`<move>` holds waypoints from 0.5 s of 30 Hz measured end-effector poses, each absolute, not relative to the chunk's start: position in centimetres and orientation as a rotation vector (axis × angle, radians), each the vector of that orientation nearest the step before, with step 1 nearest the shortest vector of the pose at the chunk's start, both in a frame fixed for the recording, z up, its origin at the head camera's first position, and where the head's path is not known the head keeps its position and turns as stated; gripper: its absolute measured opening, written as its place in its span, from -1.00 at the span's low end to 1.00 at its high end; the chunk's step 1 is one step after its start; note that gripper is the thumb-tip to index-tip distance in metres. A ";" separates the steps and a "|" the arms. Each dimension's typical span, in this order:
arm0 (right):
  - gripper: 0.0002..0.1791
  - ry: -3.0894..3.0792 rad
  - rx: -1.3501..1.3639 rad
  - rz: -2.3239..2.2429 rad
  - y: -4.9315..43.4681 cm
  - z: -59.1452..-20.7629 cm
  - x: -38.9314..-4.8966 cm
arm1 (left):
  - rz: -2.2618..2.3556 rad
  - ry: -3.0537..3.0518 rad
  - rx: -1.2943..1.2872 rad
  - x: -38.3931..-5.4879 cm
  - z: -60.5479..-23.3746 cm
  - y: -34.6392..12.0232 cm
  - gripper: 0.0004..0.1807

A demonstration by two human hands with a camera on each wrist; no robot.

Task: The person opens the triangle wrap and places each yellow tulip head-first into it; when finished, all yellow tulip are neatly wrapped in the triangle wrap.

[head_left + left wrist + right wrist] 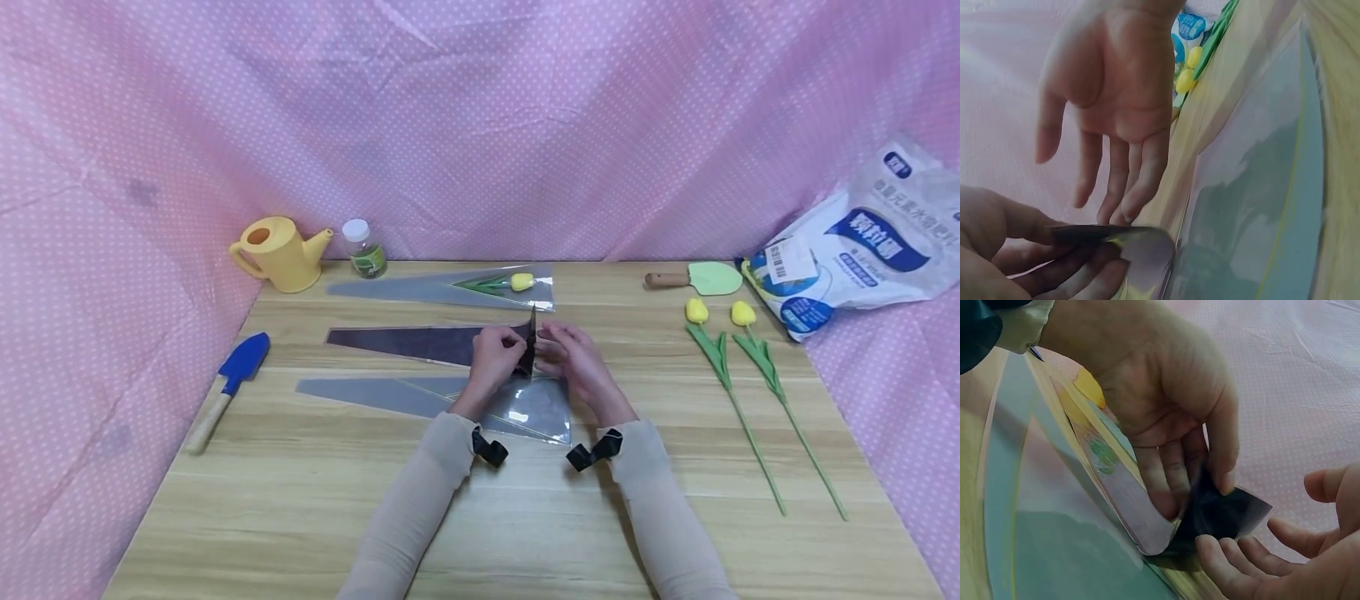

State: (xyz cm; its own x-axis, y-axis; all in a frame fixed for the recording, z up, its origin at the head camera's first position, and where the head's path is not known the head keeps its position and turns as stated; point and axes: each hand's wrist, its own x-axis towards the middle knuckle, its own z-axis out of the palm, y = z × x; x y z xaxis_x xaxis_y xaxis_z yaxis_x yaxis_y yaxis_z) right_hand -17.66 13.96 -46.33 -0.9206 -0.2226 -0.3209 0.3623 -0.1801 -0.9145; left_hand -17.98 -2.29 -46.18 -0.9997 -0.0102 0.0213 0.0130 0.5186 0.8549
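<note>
In the head view, a dark, tapering flower sleeve (405,342) lies in the middle of the table, its wide right end bent upward. My left hand (495,358) pinches that raised end between thumb and fingers. Beside it my right hand (583,368) has its fingers extended and spread, with fingertips right at the dark film (1210,515) in the right wrist view. Just in front lies a clear greyish sleeve (367,396) with thin gold lines, partly under my left wrist. Behind, another clear sleeve (390,289) holds a yellow tulip (521,282).
Two yellow tulips (697,312) with long stems lie at right. A green trowel (714,278) and white fertilizer bag (847,258) are behind them. A yellow watering can (288,257) and small jar (365,250) stand back left; a blue trowel (243,360) lies at left.
</note>
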 end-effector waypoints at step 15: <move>-0.74 1.721 0.316 -2.200 13.4 -46.7 -17.8 | -1.529 -2.641 0.038 -17.1 -45.9 -1.1 -0.90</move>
